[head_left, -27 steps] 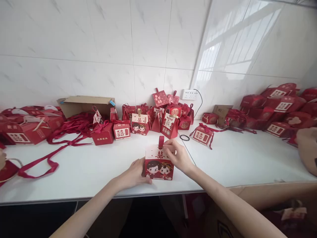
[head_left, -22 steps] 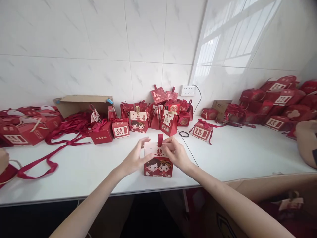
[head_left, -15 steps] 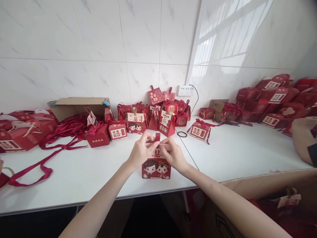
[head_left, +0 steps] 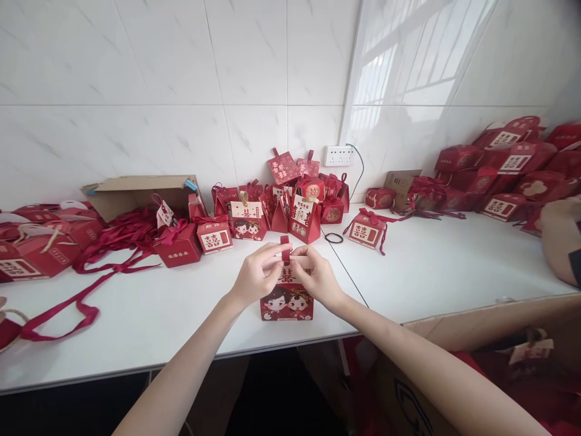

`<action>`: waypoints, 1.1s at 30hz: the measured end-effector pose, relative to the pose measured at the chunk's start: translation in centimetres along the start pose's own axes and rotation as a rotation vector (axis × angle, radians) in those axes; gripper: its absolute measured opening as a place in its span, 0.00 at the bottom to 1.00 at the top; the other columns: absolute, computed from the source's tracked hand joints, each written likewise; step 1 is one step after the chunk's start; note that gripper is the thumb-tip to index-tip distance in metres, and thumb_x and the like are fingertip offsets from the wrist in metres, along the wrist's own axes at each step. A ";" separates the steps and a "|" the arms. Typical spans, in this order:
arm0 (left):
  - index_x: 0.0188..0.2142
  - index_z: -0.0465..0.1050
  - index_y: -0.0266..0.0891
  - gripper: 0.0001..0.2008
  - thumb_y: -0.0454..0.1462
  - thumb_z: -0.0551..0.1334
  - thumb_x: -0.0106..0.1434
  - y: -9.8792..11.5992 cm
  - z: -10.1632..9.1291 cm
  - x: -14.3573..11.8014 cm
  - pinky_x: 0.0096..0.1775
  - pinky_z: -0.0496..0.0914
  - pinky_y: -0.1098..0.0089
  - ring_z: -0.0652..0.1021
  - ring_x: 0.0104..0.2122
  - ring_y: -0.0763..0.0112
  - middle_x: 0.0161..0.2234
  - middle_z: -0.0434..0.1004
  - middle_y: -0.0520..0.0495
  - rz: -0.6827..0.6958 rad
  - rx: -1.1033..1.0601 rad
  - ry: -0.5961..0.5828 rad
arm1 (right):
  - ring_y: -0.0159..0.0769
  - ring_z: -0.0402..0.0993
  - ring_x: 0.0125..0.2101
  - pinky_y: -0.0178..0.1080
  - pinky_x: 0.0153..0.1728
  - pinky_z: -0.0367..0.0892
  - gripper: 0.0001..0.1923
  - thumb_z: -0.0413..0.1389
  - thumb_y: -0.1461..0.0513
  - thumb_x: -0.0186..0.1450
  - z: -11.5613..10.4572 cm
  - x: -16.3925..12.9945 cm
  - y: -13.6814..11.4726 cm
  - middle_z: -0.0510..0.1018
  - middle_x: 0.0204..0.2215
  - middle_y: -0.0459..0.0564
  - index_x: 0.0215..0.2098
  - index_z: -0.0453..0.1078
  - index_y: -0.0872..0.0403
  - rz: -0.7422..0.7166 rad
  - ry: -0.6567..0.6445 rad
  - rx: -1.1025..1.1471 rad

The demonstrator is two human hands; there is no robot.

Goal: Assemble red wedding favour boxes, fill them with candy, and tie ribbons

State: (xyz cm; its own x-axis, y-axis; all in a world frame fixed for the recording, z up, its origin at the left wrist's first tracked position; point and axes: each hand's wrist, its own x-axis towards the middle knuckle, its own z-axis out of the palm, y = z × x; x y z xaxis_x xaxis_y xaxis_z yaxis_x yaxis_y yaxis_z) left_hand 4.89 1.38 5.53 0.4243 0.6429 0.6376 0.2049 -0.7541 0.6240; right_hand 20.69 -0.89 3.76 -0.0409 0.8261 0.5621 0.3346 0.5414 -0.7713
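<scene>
Just below the middle of the frame, a small red gift box (head_left: 287,301) printed with a cartoon couple stands upright on the white counter (head_left: 436,272), near its front edge. Both hands meet over its top. The left hand (head_left: 256,274) has its fingers (head_left: 271,261) curled in and pressed together against the left side of the box's upper flap, and the right hand (head_left: 318,277) mirrors it from the right, fingertips pinching toward the middle. Between them 1 red ribbon loop (head_left: 285,247) sticks straight up — the 2 hands seem to hold the flaps shut around it, which would explain why the box sits square on the counter rather than being lifted.

Behind it, in the upper middle of the frame, a cluster of finished red boxes (head_left: 290,209) stands against the tiled wall; roughly 10, too overlapped to count exactly. 1 more box with a bow (head_left: 365,231) sits apart to the right of them, beside 1 black hair tie (head_left: 333,238). A tangle of loose red ribbons (head_left: 113,242) trails across the left of the frame, in front of 1 open cardboard carton (head_left: 140,194). More red boxes are heaped at the far left (head_left: 31,239) and at the upper right (head_left: 503,175) — at least 6 there. 1 white wall socket (head_left: 338,155) has a cable plugged in.
</scene>
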 end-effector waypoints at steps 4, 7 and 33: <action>0.49 0.71 0.39 0.17 0.32 0.54 0.61 -0.2 -0.1 0.0 0.43 0.76 0.67 0.76 0.41 0.68 0.42 0.73 0.44 -0.016 -0.015 -0.010 | 0.33 0.72 0.26 0.35 0.29 0.67 0.06 0.51 0.59 0.61 0.0 0.1 -0.1 0.77 0.29 0.46 0.34 0.65 0.53 -0.002 0.005 -0.012; 0.48 0.72 0.40 0.16 0.33 0.54 0.61 -0.1 -0.2 0.1 0.42 0.77 0.66 0.76 0.41 0.67 0.41 0.73 0.45 -0.017 0.015 0.000 | 0.34 0.73 0.28 0.36 0.31 0.67 0.07 0.51 0.60 0.59 -0.1 0.1 -0.3 0.77 0.30 0.47 0.35 0.67 0.54 -0.008 -0.006 -0.014; 0.40 0.70 0.39 0.09 0.33 0.54 0.61 -0.1 0.1 0.0 0.45 0.75 0.63 0.74 0.41 0.69 0.38 0.70 0.46 -0.020 -0.061 0.031 | 0.28 0.59 0.19 0.32 0.20 0.57 0.08 0.52 0.57 0.57 -0.4 0.5 -1.0 0.63 0.18 0.40 0.30 0.65 0.54 0.180 -0.082 0.127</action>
State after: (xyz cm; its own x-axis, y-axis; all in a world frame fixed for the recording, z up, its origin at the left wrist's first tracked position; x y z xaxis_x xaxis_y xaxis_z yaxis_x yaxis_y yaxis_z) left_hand 4.96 1.47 5.41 0.3929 0.6621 0.6382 0.1583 -0.7323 0.6623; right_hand 20.71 -1.09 4.86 -0.0693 0.9182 0.3900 0.2227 0.3953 -0.8911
